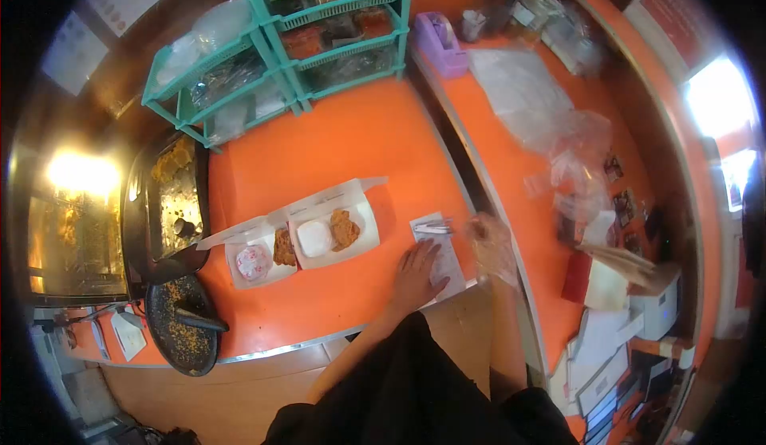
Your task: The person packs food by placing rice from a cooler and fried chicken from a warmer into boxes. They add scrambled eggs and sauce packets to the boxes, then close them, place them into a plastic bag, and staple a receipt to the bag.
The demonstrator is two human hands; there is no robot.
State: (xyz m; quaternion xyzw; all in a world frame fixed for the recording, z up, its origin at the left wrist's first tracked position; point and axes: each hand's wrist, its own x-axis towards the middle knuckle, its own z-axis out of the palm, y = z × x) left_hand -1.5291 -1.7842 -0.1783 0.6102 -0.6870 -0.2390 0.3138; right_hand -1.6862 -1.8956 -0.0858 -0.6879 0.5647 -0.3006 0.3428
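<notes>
My left hand (417, 273) lies flat with its fingers apart on a pale paper slip (451, 273) at the counter's front edge. A thin silvery-white item (433, 227) rests at the slip's top, just beyond the fingertips. To the right, my right hand (487, 238) is raised and smeared by motion, with clear plastic (499, 263) around it; its grip cannot be made out. Left of my hands stand two open white boxes. The nearer box (351, 257) has a round white portion (314, 238) and fried chicken (345, 230); the other (247, 276) has a wrapped round portion (254, 262) and fried chicken (283, 247).
Teal racks (351, 50) of packets stand at the back. A dark lid with crumbs (182, 325) lies left, beside a lit metal tray (177, 206). On the right counter are a purple tape dispenser (440, 45), plastic bags (578, 158) and a red and white box (594, 281).
</notes>
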